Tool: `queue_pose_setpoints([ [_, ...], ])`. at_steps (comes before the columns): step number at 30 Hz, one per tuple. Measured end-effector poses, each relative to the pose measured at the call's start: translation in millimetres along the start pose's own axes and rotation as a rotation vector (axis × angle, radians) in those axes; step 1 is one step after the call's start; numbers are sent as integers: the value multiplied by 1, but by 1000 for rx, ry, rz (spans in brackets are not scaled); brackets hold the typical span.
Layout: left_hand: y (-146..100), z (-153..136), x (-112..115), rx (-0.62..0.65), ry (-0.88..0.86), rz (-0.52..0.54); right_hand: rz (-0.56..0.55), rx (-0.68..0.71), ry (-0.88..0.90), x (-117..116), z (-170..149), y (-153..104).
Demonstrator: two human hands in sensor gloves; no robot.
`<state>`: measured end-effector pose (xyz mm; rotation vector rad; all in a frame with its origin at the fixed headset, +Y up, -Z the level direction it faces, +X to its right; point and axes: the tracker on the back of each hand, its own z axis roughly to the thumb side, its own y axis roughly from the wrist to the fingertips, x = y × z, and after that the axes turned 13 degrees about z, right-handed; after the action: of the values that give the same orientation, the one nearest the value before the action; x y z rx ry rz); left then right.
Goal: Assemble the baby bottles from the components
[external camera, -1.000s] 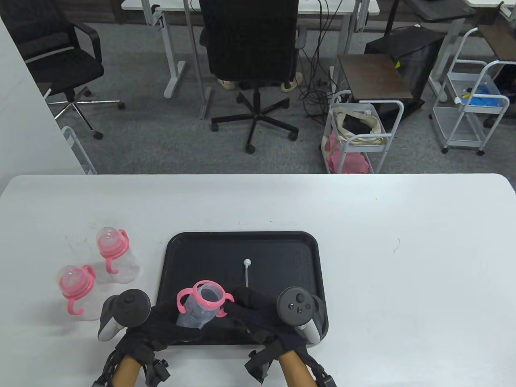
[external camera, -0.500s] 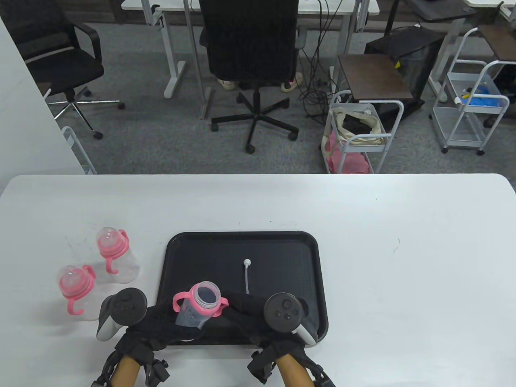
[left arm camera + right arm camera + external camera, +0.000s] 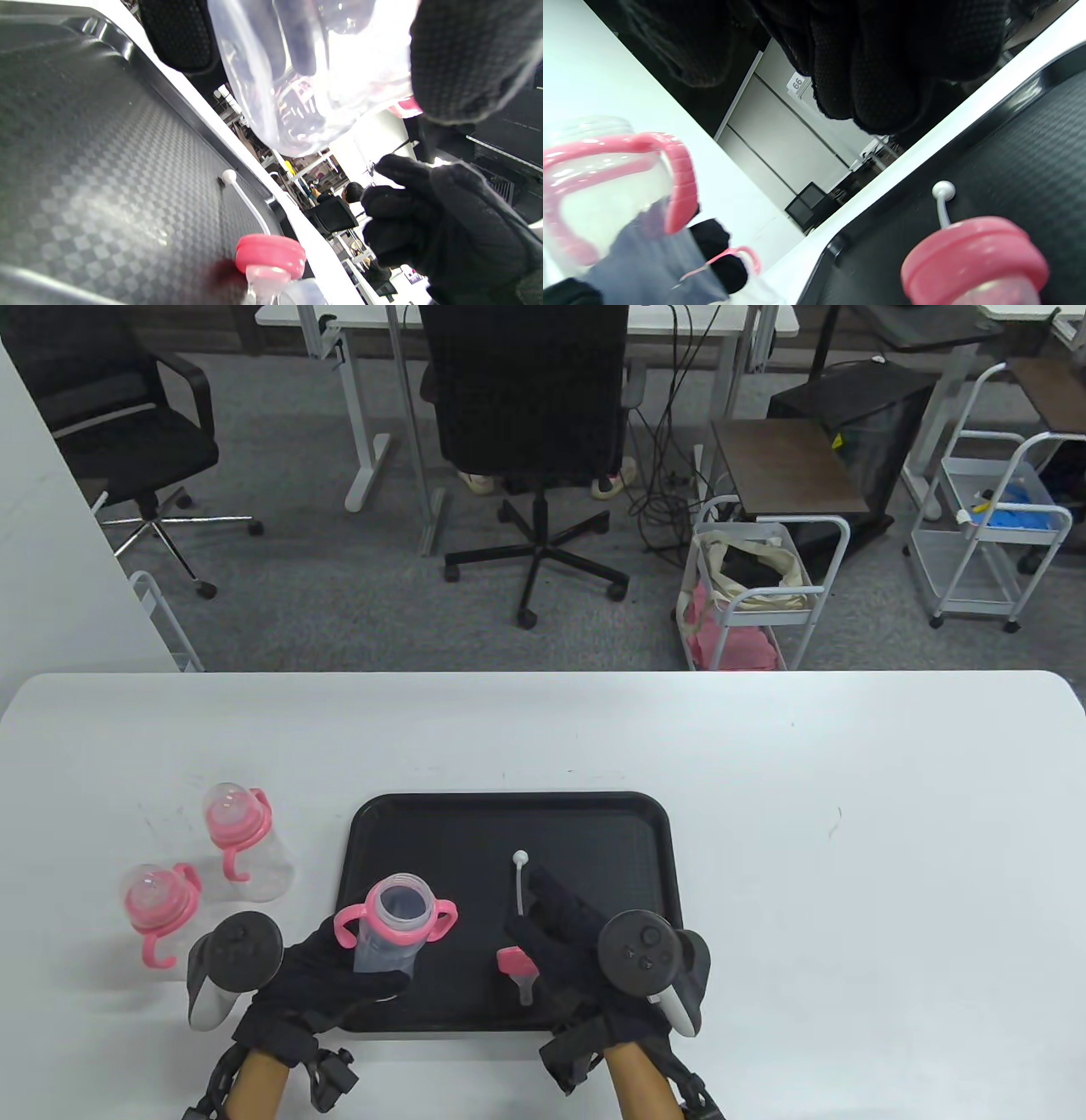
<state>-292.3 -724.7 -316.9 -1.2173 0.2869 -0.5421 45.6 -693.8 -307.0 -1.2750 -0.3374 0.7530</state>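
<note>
My left hand [image 3: 365, 980] grips a clear bottle body [image 3: 392, 933] with a pink two-handled ring, held upright over the black tray's [image 3: 509, 813] left part. In the left wrist view the bottle [image 3: 314, 76] fills the top. My right hand [image 3: 556, 920] is open over the tray with fingers spread and holds nothing. A pink-capped clear piece [image 3: 516, 965] lies on the tray by its thumb, and also shows in the right wrist view [image 3: 971, 258]. A thin white straw with a ball end [image 3: 519, 882] lies just beyond the fingers.
Two assembled bottles with pink collars stand on the white table left of the tray, one further back [image 3: 236, 840] and one nearer [image 3: 161, 916]. The tray's rim [image 3: 925, 144] runs behind the straw [image 3: 941, 203]. Office chairs and carts stand past the table's far edge.
My right hand has let go of the bottle's pink ring and moved right, opening over the tray. My left hand has carried the bottle left and further away. The pink-capped piece now shows.
</note>
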Motion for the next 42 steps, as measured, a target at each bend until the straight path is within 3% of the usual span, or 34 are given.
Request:
queue_pose_setpoints([
  [7, -2, -2, -8, -11, 0, 66, 93, -198, -182, -10, 22, 14],
  [17, -3, -4, -14, -6, -18, 101, 243, -504, -565, -58, 44, 42],
  [22, -3, -3, -16, 5, -22, 112, 259, -571, -701, -76, 39, 52],
  [33, -2, -3, -16, 12, -40, 114, 358, -654, -807, -105, 19, 67],
  [42, 0, -2, -16, 7, -37, 108, 385, -653, -797, -112, 11, 68],
])
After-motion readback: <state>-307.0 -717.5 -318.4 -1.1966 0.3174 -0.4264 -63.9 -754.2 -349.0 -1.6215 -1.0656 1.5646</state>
